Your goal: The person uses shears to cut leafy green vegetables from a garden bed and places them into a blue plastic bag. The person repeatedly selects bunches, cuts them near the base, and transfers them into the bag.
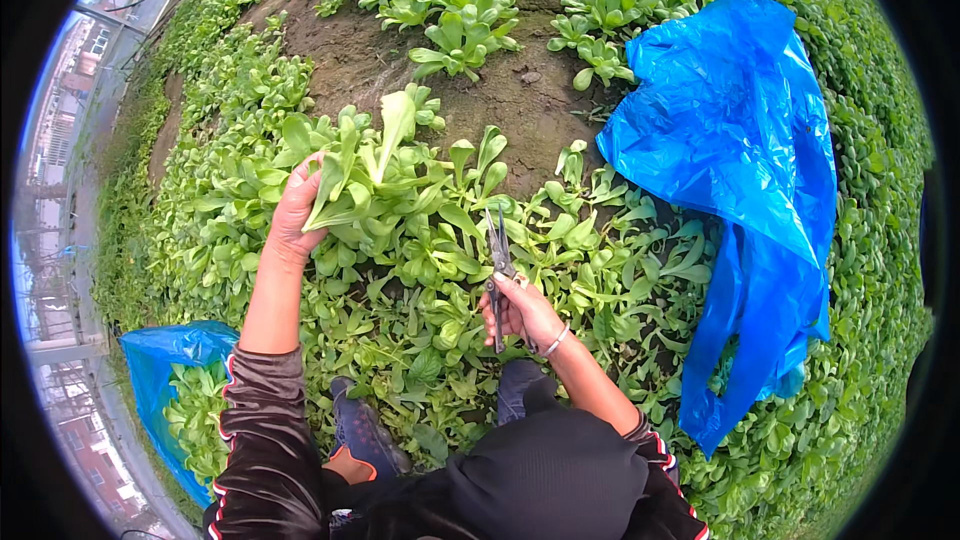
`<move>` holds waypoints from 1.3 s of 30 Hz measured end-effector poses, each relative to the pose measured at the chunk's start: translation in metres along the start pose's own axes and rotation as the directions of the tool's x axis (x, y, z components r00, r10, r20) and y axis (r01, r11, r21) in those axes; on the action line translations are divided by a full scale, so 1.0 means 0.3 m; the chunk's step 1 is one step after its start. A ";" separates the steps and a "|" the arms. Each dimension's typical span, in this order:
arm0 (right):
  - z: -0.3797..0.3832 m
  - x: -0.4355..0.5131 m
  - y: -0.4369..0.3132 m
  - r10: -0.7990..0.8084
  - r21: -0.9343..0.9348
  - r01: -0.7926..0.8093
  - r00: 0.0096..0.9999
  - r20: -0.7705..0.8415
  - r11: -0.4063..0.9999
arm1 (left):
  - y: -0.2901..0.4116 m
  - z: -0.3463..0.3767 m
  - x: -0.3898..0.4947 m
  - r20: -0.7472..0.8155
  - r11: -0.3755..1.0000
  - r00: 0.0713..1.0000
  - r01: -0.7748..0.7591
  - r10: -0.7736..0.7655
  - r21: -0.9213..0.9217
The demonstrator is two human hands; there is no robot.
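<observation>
In my left hand (296,206) is a cut bunch of pale-green leafy plants (364,169), gripped near the stem end and raised above the growing greens. Metal pruning snips (501,259) rest in my right hand (523,311), their pointed blades directed away from me and slightly apart. Below the blades, low leafy greens (450,270) cover the soil, some of them lying flat. The fingers around the snips' handles are partly hidden by the palm.
A blue plastic bag (735,150) lies crumpled over the plants on the right. Another blue bag (146,375), holding cut greens (199,412), stands by my left elbow. Bare soil (517,101) shows ahead. My shoes (364,424) are among the plants. Buildings line the far left.
</observation>
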State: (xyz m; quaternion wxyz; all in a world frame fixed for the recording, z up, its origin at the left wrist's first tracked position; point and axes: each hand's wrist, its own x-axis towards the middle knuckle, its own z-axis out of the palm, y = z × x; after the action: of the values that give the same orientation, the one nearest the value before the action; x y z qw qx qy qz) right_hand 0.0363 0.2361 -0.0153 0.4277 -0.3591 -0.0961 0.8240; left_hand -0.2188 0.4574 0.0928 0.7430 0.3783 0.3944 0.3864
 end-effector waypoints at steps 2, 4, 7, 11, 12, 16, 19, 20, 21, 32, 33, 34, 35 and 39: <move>-0.011 -0.047 0.005 0.022 -0.015 -0.021 0.999 0.028 1.000 | 0.218 -0.127 -0.123 0.284 1.000 0.959 0.013 -0.016 0.015; -0.025 -0.087 0.014 0.018 -0.066 -0.016 1.000 0.026 0.998 | 0.464 -0.244 -0.330 0.032 0.921 0.999 -0.046 0.037 0.387; -0.046 -0.139 0.023 0.067 -0.177 -0.065 0.998 0.002 0.982 | 0.810 -0.321 -0.690 -0.248 0.502 0.968 0.235 -0.041 0.833; -0.055 -0.165 0.049 0.230 -0.254 -0.235 0.972 -0.048 0.938 | 0.969 -0.274 -1.027 -0.875 -0.170 0.477 0.859 -0.080 0.484; -0.056 -0.168 0.057 0.263 -0.269 -0.268 0.963 -0.055 0.925 | 0.933 -0.254 -1.069 -0.894 -0.192 0.449 0.878 0.015 0.438; -0.077 -0.173 0.099 0.290 -0.468 -0.310 0.950 -0.115 0.827 | 0.684 -0.169 -1.002 -0.543 -0.579 0.818 0.540 0.190 0.611; -0.118 -0.173 0.128 0.339 -0.617 -0.352 0.930 -0.142 0.704 | 0.359 -0.077 -0.822 -0.217 -0.205 0.974 0.200 -0.067 0.958; -0.135 -0.174 0.135 0.368 -0.652 -0.392 0.912 -0.181 0.649 | 0.237 -0.032 -0.763 -0.065 -0.161 0.980 0.034 -0.189 0.986; -0.150 -0.181 0.142 0.395 -0.682 -0.431 0.892 -0.221 0.591 | 0.124 0.017 -0.713 0.016 -0.073 0.960 -0.038 -0.279 0.997; -0.102 -0.110 0.190 0.431 -0.523 -0.509 0.860 -0.274 0.683 | -0.572 0.123 -0.421 0.209 0.120 0.977 -0.211 0.035 0.970; -0.103 -0.117 0.189 0.402 -0.546 -0.469 0.882 -0.248 0.694 | -0.566 0.084 -0.408 0.158 0.291 0.987 -0.157 0.018 0.944; -0.106 -0.131 0.194 0.351 -0.565 -0.428 0.904 -0.246 0.705 | -0.548 0.048 -0.410 0.069 0.531 0.998 -0.065 0.012 0.845; -0.114 -0.153 0.196 0.325 -0.580 -0.409 0.913 -0.248 0.704 | -0.526 0.021 -0.413 -0.052 0.726 0.995 0.097 -0.085 0.681; -0.191 -0.256 0.169 0.479 -0.487 -0.548 0.835 -0.272 0.679 | -0.396 -0.023 -0.450 -0.128 0.826 0.987 0.148 -0.093 0.544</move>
State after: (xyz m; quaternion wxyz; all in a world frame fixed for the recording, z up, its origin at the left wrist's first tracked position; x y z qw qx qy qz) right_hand 0.0716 0.1368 -0.0412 0.0630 -0.5276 -0.1960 0.8241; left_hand -0.2449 0.2922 0.0266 0.6054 0.5317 0.5473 0.2263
